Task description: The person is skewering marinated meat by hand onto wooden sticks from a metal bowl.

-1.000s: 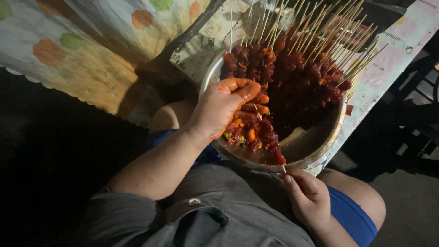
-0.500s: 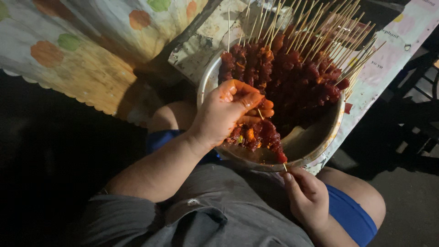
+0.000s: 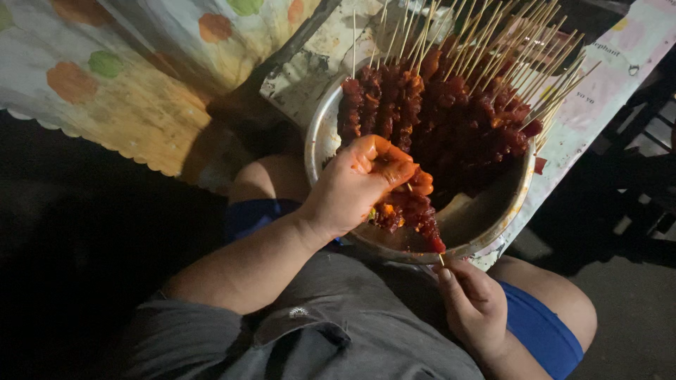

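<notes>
Skewer [image 3: 415, 214] | axis slants upper-left to lower-right | left grip [image 3: 370, 179] on meat | right grip [image 3: 475, 302] pinches stick end

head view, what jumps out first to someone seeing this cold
A round metal bowl at centre is piled with red marinated meat skewers, their bamboo sticks fanning toward the top right. In front of it the left hand presses meat onto one skewer, while the right hand pinches that stick's lower end below the rim. A cloth with coloured spots lies upper left.
</notes>
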